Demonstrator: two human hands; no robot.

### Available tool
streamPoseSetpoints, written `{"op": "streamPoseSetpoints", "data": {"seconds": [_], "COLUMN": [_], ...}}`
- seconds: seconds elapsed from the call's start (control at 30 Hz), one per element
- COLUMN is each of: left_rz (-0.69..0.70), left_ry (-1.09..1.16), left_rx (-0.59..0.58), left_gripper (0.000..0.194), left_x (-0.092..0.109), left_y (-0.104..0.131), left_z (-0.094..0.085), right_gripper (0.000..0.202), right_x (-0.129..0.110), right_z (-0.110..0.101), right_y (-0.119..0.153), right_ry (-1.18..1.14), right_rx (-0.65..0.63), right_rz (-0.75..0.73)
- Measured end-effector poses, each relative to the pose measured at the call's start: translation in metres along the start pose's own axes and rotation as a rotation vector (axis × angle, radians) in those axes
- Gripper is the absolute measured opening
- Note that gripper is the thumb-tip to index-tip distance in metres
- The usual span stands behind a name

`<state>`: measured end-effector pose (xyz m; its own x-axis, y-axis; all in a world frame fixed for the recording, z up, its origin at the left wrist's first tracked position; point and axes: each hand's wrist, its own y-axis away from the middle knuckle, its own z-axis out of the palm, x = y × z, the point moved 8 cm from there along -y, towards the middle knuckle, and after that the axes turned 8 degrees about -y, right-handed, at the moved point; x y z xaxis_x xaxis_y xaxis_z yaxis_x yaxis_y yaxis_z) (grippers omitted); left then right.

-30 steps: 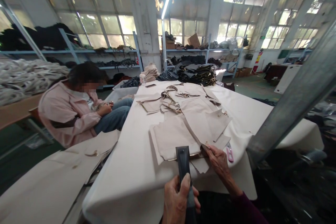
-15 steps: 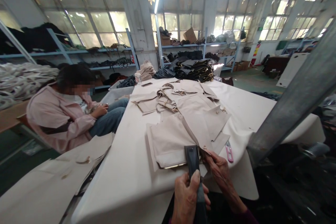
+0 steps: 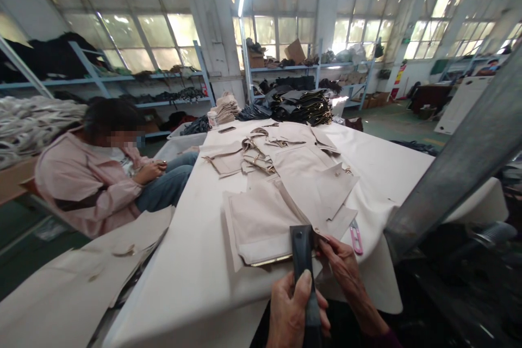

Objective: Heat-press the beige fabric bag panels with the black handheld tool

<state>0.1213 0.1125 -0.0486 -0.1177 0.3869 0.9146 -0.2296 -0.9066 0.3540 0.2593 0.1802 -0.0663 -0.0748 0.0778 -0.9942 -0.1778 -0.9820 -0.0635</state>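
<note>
My left hand point(image 3: 290, 307) is wrapped round a black tool point(image 3: 302, 261), thumb on top, at the table's near edge. The tool's head overlaps the near corner of a beige fabric piece point(image 3: 261, 223) with a brass zipper point(image 3: 271, 261) along its near side. Just right of the tool, my right hand point(image 3: 340, 263) pinches the edge of the beige fabric. What lies under the tool's head is hidden. Pink-handled snips point(image 3: 356, 239) lie right of my right hand. More beige pieces point(image 3: 305, 168) with metal fittings are spread farther back.
A seated person point(image 3: 98, 174) in a pink jacket is left of the white table point(image 3: 191, 261). Dark bag pieces point(image 3: 302, 106) are stacked at its far end. A slanting metal post point(image 3: 452, 157) stands at the right. More beige sheets point(image 3: 81, 283) lie at the lower left.
The black tool's head has shifted slightly right and its top face has turned more into view. My right hand still pinches the fabric. The view has shifted slightly.
</note>
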Motion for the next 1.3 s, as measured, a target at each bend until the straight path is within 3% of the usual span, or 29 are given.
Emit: {"op": "streamPoseSetpoints", "data": {"seconds": [0.17,0.43,0.6,0.7,0.9,1.03,1.17,1.3], "left_rz": [0.095,0.14,0.102,0.111,0.111,0.115,0.115,0.181], "left_ry": [0.082,0.112,0.095,0.099,0.09,0.086,0.077,0.105], "left_rx": [0.038,0.125,0.056,0.09,0.238,0.292,0.32,0.349], "left_gripper": [0.051,0.05,0.052,0.052,0.053,0.054,0.056,0.051], "left_x": [0.013,0.021,0.009,0.006,0.004,0.003,0.005,0.013], "left_y": [-0.011,-0.002,-0.007,-0.009,0.006,0.026,0.046,0.072], "left_z": [-0.003,-0.029,-0.016,-0.014,-0.044,-0.061,-0.066,-0.074], "right_gripper": [0.039,0.035,0.039,0.039,0.039,0.035,0.032,0.025], "right_x": [-0.003,-0.002,-0.008,-0.009,-0.01,-0.023,-0.049,-0.055], "right_z": [0.001,0.0,0.003,0.006,0.003,0.004,0.028,0.087], "right_y": [0.002,0.0,0.002,0.003,0.002,-0.002,0.006,0.046], "right_ry": [0.009,0.089,0.121,0.159,0.231,0.307,0.409,0.444], "right_rx": [-0.002,0.035,0.009,-0.003,0.021,0.022,0.084,-0.034], "right_rz": [0.016,-0.031,-0.061,-0.07,-0.105,-0.14,-0.287,-0.444]}}
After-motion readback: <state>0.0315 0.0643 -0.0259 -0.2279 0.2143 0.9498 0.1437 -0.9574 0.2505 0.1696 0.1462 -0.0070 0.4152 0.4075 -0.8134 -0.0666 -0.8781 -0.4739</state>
